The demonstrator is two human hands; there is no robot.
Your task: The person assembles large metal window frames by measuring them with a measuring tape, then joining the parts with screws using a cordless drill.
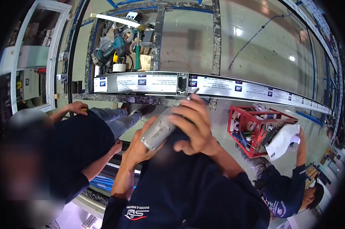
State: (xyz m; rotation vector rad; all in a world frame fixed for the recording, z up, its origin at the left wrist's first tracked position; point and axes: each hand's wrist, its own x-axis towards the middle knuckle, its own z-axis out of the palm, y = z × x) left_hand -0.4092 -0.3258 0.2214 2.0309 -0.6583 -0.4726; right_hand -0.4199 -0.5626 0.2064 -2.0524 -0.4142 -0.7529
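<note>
My left hand (136, 147) is closed around the body of a grey metal power tool (159, 131), which looks like an air or cordless driver. My right hand (195, 126) curls its fingers over the tool's front end, with the thumb held apart. A thin dark tip (196, 91) shows just beyond the fingers; whether it is the tool's bit I cannot tell. Just past my hands lies a long aluminium profile (241, 88) covered in printed film. The cut end of another profile (182, 84) stands against it.
Tools, a teal drill (119, 44) and a green-handled hammer (137, 55) fill a tray on the steel frame bench (156, 38). On the left stands a person (81, 141). At right, another person (287, 187) holds white sheeting (283, 141) by a red tool crate (252, 149).
</note>
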